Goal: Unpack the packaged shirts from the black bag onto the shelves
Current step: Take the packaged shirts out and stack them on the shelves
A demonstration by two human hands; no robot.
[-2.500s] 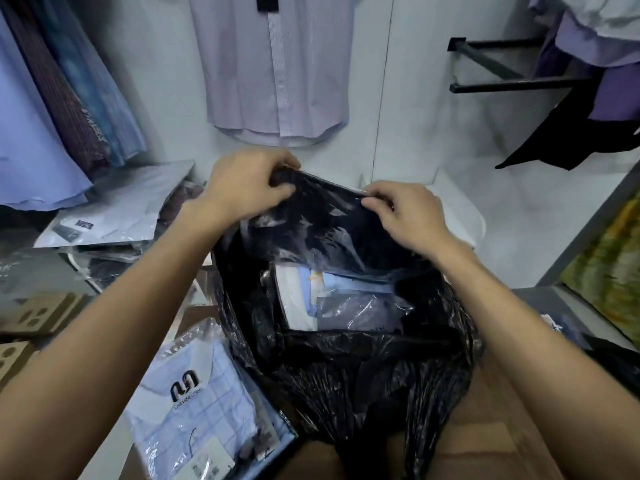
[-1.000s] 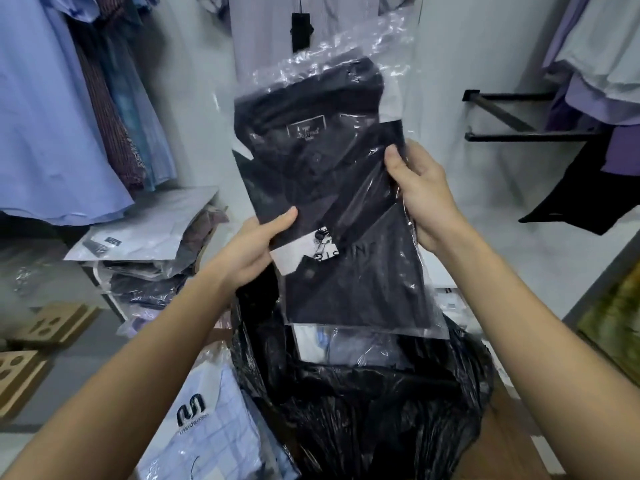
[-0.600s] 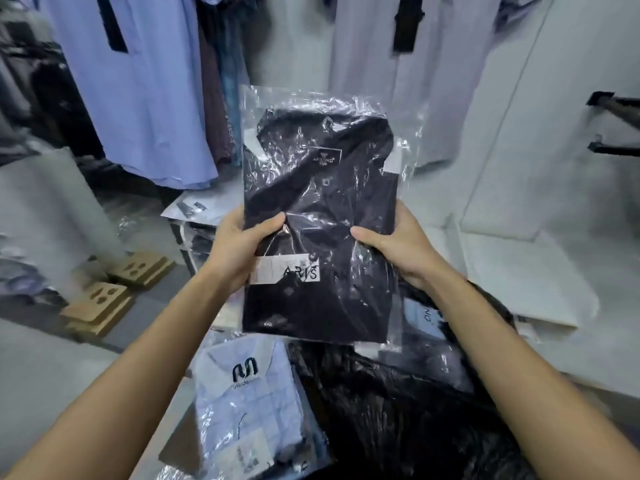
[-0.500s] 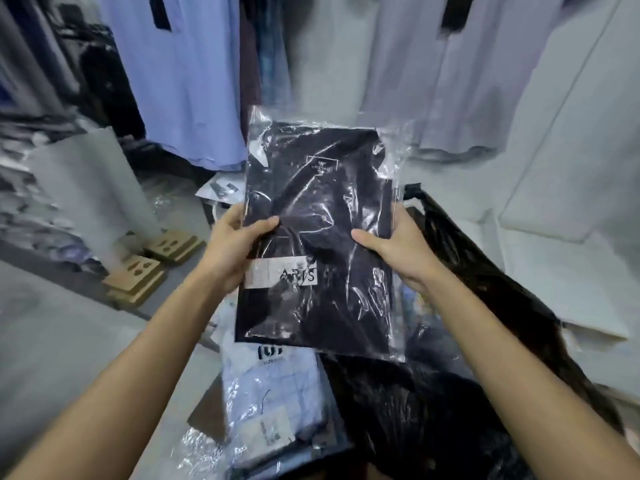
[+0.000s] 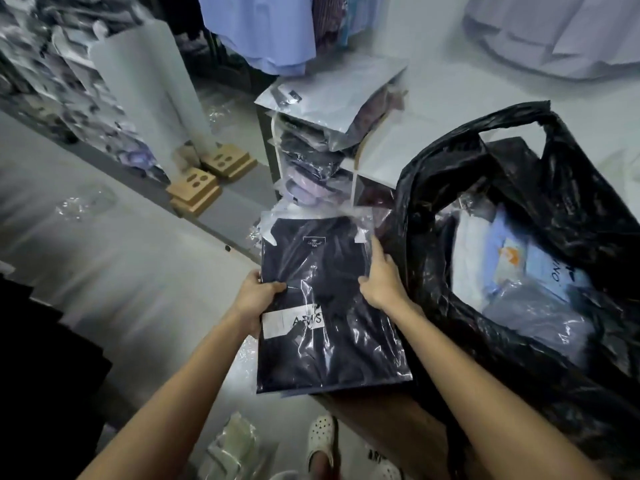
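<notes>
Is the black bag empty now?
No, the black bag still holds packaged shirts, light blue ones visible through its open mouth.

Both bare forearms reach forward and converge, the left hand [image 5: 254,299] and the right hand [image 5: 382,282] each clamped on an opposite side edge of one packaged shirt [image 5: 325,306] (thumbs on top, fingers underneath).

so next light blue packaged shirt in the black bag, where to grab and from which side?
Judgement: take the light blue packaged shirt by its upper left edge, reaching down through the black bag mouth from above. It lies flat, face up, topmost; its other edges seem tucked against the bag wall. Both the left hand and right hand now hold the dark packaged shirt.
</notes>
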